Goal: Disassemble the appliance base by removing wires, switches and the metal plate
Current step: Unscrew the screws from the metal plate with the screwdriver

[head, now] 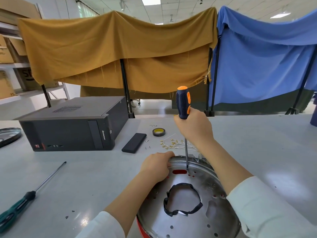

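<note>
The step in hand looks like unscrewing the metal plate from the appliance base, whose red rim peeks out beneath it at the near edge of the table. The right hand has its fingers wrapped round the lower handle of the blue-and-orange screwdriver, held upright with its tip set into the plate near the far rim, beside a red slot. The left hand curls its fingers over the plate's far-left rim, steadying it. Next, I judge, comes firm downward pressure while turning, so the tip does not slip; whether a screw sits under it is too small to tell. A ring of black tape lines the plate's central opening. Loose wires with brass terminals lie just beyond the plate. Farther on sit a tape roll, a black slab and a desktop computer; a second screwdriver lies toward the left edge. Mustard and blue cloths hang behind.
</note>
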